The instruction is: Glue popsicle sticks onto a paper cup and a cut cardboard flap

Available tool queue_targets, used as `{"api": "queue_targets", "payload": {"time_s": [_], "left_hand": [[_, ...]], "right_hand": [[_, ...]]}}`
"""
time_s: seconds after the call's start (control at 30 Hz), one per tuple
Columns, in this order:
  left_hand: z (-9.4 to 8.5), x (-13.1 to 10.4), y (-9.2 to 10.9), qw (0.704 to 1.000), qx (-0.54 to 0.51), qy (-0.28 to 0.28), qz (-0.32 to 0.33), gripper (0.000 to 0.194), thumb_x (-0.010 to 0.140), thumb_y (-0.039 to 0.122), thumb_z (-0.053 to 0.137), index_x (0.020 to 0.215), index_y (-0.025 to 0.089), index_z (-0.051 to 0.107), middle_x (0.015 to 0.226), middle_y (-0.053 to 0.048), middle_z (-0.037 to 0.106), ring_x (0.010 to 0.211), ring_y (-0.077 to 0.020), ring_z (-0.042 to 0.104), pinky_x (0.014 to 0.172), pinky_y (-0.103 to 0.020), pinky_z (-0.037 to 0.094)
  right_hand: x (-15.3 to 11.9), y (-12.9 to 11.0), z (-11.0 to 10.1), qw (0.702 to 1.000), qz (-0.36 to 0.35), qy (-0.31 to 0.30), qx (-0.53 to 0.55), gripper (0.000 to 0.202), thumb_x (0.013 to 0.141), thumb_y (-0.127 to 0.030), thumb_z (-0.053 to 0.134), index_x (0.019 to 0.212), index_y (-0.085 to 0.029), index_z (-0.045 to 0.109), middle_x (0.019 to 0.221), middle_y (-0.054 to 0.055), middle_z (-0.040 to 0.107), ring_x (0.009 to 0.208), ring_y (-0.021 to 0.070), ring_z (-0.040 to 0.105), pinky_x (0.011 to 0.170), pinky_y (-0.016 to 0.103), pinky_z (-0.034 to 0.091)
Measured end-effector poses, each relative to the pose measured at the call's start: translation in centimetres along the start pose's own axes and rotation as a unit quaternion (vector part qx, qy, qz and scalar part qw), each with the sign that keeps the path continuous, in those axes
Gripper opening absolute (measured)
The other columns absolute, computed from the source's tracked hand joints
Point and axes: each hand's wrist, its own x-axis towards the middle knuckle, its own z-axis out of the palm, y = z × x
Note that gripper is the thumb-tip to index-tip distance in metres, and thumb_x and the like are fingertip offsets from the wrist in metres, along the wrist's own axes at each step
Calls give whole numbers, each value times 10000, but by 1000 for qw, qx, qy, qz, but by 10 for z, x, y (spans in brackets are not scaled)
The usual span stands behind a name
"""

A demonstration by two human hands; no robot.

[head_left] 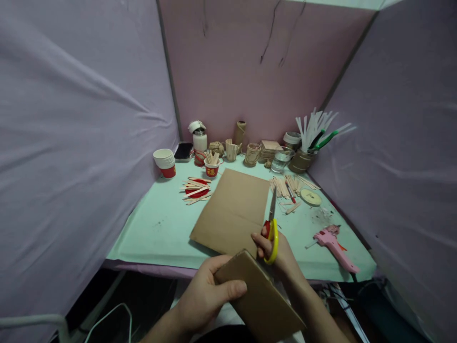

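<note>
Lying on table (143, 238): large cardboard sheet (232, 207); probably light, stiff, prone to bending midway, so best lifted by opposite edges. Held near table's front edge: smaller cardboard piece (266, 302), clamped firmly in left hand (207, 290); likely rigid, easily creased, safest pinched at corner. Clamped in right hand (282, 250): scissors (272, 223), yellow-handled, pointing away.

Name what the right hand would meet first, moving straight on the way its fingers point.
Probably the large cardboard sheet, lying ahead of the right hand; depth is unclear, so it might pass above.
</note>
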Motion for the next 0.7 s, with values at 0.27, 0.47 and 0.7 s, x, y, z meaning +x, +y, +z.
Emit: {"api": "queue_targets", "payload": {"time_s": [0.27,0.47,0.7], "left_hand": [[-6,41,22,996,-36,77,35,446,591,283,860,981,158,685,924,-59,713,848,-185,635,748,-257,472],[-22,84,41,991,-33,107,71,367,581,197,839,890,152,647,849,-17,710,743,-138,628,694,-235,480],[-19,108,47,990,-35,110,82,447,548,189,859,930,146,631,855,-38,724,745,-161,659,733,-272,500]], "right_hand": [[1,6,-54,998,11,-1,-69,371,668,-455,701,713,-233,407,372,-97,457,330,85,369,380,192,220],[22,-5,-56,971,-38,26,-234,322,704,-488,652,674,-231,462,485,-40,524,418,138,475,429,238,299],[5,-18,-70,933,-87,166,-308,341,756,-530,618,677,-241,454,568,12,568,515,183,535,487,271,330]]}}
